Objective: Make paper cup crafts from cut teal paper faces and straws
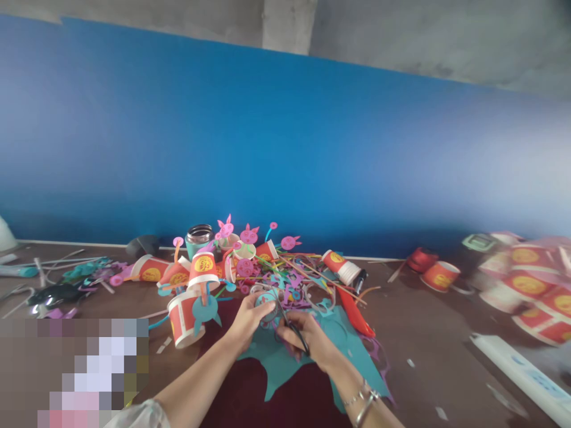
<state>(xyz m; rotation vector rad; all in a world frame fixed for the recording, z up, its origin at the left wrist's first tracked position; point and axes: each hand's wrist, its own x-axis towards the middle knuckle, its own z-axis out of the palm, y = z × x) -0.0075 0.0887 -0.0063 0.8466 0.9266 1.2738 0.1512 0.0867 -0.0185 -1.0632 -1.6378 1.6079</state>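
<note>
A round blue paper piece (pixel 266 304) is being pinched by the left hand (pixel 250 316), the thumb being laid across its face, and it is being held in the air over a teal sheet (pixel 352 342), in front of the heap of paper scraps (pixel 297 279) that is being spread toward the surface's back edge. In the grip of the right hand (pixel 307 334), the dark handles of the scissors (pixel 298 337) are being held, fingers curled about them, and the blades are being pointed away from the body, close beside the paper's rim. Whether the blades are being parted or pressed together cannot quite be told, as the tips are being lost against the scraps. For good cutting, it is being advised that the paper be turned steadily into the blades by the left hand while the right wrist is being held quiet, with short bites being taken. The left thumb and fingertips are best being placed behind the line of the cut. Clearance is also being called for above the teal sheet, lest it be nicked. Farther left, toward the back edge, paper cups (pixel 204 270) are being crowded together; the nearest ones are best being left unbrushed by the left forearm.
</note>
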